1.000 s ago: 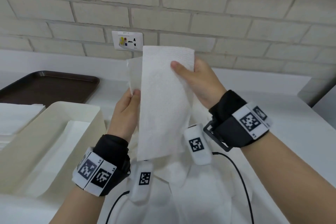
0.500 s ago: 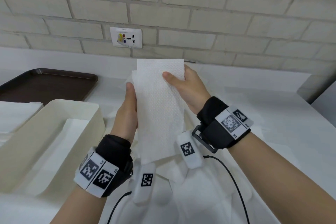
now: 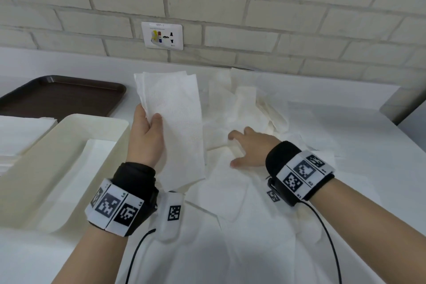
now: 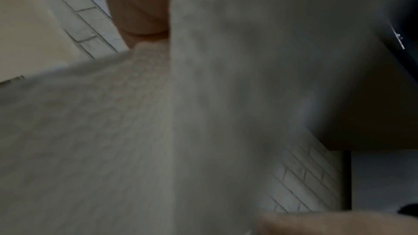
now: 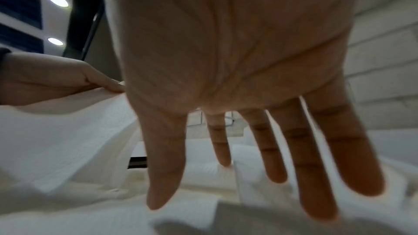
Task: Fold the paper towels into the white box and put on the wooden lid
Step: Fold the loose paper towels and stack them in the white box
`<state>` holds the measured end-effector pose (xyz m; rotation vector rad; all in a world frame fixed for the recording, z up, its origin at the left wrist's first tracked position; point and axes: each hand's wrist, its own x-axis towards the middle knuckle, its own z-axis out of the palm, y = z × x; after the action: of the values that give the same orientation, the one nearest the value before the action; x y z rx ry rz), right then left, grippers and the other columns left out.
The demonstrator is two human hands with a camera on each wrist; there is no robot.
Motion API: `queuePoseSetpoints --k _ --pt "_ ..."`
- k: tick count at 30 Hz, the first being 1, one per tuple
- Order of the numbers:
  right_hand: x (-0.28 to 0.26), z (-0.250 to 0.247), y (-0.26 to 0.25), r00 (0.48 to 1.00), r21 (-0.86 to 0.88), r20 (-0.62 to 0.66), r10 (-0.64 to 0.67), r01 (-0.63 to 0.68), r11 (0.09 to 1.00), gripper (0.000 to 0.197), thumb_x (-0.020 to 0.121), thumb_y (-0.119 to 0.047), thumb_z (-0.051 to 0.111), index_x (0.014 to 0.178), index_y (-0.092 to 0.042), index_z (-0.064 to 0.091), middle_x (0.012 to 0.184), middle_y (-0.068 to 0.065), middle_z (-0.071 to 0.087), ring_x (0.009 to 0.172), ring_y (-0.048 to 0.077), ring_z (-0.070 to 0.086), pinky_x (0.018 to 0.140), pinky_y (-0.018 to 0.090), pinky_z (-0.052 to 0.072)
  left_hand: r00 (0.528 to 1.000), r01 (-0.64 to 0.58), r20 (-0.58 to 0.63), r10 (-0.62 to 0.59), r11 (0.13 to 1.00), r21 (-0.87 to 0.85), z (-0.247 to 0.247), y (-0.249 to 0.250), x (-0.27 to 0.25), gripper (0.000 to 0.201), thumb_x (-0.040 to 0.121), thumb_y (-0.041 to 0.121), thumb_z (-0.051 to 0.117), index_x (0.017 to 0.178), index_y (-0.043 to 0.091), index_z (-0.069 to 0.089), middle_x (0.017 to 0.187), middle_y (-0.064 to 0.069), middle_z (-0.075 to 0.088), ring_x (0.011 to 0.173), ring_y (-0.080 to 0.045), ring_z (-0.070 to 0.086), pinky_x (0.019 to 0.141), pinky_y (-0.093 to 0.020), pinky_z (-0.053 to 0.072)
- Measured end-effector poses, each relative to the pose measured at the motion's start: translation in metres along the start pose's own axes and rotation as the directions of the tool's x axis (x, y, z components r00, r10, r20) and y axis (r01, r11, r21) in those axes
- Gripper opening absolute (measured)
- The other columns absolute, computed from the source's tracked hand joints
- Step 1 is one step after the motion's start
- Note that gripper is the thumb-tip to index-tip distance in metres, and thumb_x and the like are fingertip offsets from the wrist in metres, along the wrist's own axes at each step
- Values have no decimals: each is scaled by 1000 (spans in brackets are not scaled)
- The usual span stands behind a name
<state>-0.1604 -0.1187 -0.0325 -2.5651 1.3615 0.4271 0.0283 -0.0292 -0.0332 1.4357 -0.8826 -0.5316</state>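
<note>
your left hand (image 3: 147, 136) holds a folded paper towel (image 3: 175, 122) upright above the bench (image 3: 368, 136), thumb (image 3: 156, 120) pinched over its front face and the other fingers behind it, so that grip is closed on the towel; the towel's lower end hangs down past your wrist. in the left wrist view the towel (image 4: 158, 131) fills most of the picture, blurred. your right hand (image 3: 249, 150) is flat and wide, fingers (image 5: 316, 167) spread and straight, holding nothing, palm down over the loose heap of paper towels (image 3: 249, 108) that covers the middle of the bench and reaches toward its back edge; whether the fingertips touch the paper cannot be told. the white box (image 3: 76, 127) sits at the left side of the bench, just beside your left wrist, open on top, with white paper lying flat in its bottom. a stack of white paper (image 3: 20, 131) lies beyond the box at the far left edge, and a dark brown tray (image 3: 62, 94) rests at the back left corner.
</note>
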Motion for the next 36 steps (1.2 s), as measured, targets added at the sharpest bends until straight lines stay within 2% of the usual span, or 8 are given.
queuePoseSetpoints --k 5,9,12,17,24,28,33,36 --pt "4 12 -4 996 -30 5 84 -84 996 61 86 -40 57 134 -21 24 100 6 51 82 26 55 67 30 42 1000 15 4 -15 999 -37 1 -3 -3 24 98 9 35 116 22 43 104 0 55 96 -15 52 70 -6 37" --pt "11 15 -5 995 225 21 101 -103 969 59 82 -29 62 128 -18 27 96 5 53 83 25 57 73 34 50 1000 12 21 -12 999 -38 3 -3 -5 26 98 8 35 118 22 43 107 -2 56 97 -16 52 73 -11 38" --pt "9 17 -8 996 231 80 -36 16 973 81 70 -43 74 131 -24 25 114 5 49 102 25 53 91 40 48 1000 22 18 -21 999 -47 2 -4 -5 25 98 8 35 116 24 42 106 -2 56 96 -15 53 76 -17 41" --pt "1 17 -25 911 -85 172 -375 393 916 104 58 -44 83 141 -31 22 143 1 18 131 21 16 113 39 13 999 46 6 -46 999 -28 2 -6 -3 30 98 10 36 126 17 44 109 -1 55 99 -16 51 85 -24 37" --pt "1 17 -28 880 -179 258 -399 449 875 95 70 -24 76 145 -33 19 155 1 5 142 20 4 115 46 1 998 59 -3 -59 998 -12 0 -11 0 26 98 10 36 121 19 45 109 -3 56 102 -20 53 89 -30 40" --pt "2 18 -27 886 -135 158 -437 457 879 68 85 -37 62 143 -37 27 155 -4 13 142 19 12 114 41 3 998 65 -16 -65 998 -14 -2 -13 3 29 98 10 36 124 15 46 110 -3 57 102 -20 54 90 -32 42" --pt "-6 20 -35 846 -231 287 -449 516 825 96 70 -42 75 146 -35 17 155 -4 6 141 20 4 114 47 0 997 64 -35 -65 997 -35 -1 -13 1 27 98 11 35 122 17 45 110 -2 55 101 -17 53 86 -28 40" --pt "-5 25 -40 847 -280 274 -455 523 805 88 76 -27 70 146 -33 18 153 -2 12 141 22 6 113 47 4 997 68 -29 -69 997 -28 -2 -13 1 27 98 12 35 123 18 45 111 -3 56 102 -18 53 87 -28 41"
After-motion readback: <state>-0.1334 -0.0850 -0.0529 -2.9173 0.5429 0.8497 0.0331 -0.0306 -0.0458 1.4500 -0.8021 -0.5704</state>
